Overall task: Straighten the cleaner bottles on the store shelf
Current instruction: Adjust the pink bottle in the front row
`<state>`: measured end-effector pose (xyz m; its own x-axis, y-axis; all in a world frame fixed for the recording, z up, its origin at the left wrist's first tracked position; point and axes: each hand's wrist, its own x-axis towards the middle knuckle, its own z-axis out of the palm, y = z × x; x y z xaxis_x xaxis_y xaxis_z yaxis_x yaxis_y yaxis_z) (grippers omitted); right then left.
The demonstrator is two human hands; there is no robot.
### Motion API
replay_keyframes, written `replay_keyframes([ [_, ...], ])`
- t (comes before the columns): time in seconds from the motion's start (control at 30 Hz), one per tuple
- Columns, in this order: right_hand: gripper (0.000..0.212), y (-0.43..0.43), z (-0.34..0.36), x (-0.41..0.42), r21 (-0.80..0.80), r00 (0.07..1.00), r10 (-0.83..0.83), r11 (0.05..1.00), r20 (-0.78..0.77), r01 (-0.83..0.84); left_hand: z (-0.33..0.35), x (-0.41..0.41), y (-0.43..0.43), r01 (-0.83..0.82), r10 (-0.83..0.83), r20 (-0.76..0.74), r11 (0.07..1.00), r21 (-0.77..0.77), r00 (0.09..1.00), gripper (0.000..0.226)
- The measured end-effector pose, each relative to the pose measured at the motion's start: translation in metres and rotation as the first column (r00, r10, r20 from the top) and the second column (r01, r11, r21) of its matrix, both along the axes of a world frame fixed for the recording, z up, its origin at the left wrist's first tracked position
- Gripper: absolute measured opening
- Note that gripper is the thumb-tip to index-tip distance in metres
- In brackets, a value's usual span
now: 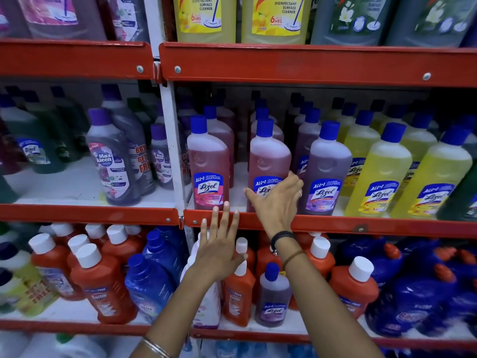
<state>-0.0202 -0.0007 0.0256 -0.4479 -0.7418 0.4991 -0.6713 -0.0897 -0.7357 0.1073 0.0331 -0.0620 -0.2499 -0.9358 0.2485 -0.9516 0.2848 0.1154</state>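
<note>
Rows of blue-capped Lizol cleaner bottles stand on the middle red shelf (335, 223). My right hand (276, 200) wraps the lower part of the second pink bottle (268, 161), covering its label. To its left a first pink bottle (207, 161) stands upright at the shelf's front. My left hand (219, 244) hovers with fingers spread in front of the shelf's red edge, just below that first bottle, holding nothing. Right of my right hand stands a purple bottle (326, 169), then yellow bottles (382, 174).
A white upright post (171, 140) splits the shelf; Max Kleen bottles (113, 161) stand left of it. Above is a shelf with large yellow and green cleaner jugs (204, 19). Below are orange bottles (103, 282), blue pouches and a small purple Lizol bottle (273, 295).
</note>
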Motion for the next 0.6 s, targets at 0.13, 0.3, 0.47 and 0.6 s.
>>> replay_keyframes([
  [0.13, 0.073, 0.001, -0.019, -0.013, -0.125, 0.937, 0.222, 0.973, 0.269, -0.195, 0.011, -0.016, 0.002, 0.077, -0.137, -0.357, 0.981, -0.177, 0.924, 0.08],
  [0.3, 0.043, 0.013, -0.041, -0.034, -0.348, 0.459, 0.468, 0.88, 0.755, -0.324, 0.049, -0.034, -0.011, 0.297, -0.026, -0.935, 0.951, 0.086, 0.354, 0.08],
  [0.47, 0.042, 0.011, -0.047, -0.039, -0.348, 0.444, 0.519, 0.843, 0.731, -0.411, 0.054, -0.039, -0.025, 0.373, 0.016, -0.99, 0.925, 0.069, 0.142, 0.076],
  [0.6, 0.04, 0.009, -0.051, -0.044, -0.356, 0.424, 0.537, 0.827, 0.729, -0.435, 0.05, -0.039, -0.027, 0.417, -0.006, -0.993, 0.908, 0.046, 0.121, 0.079],
])
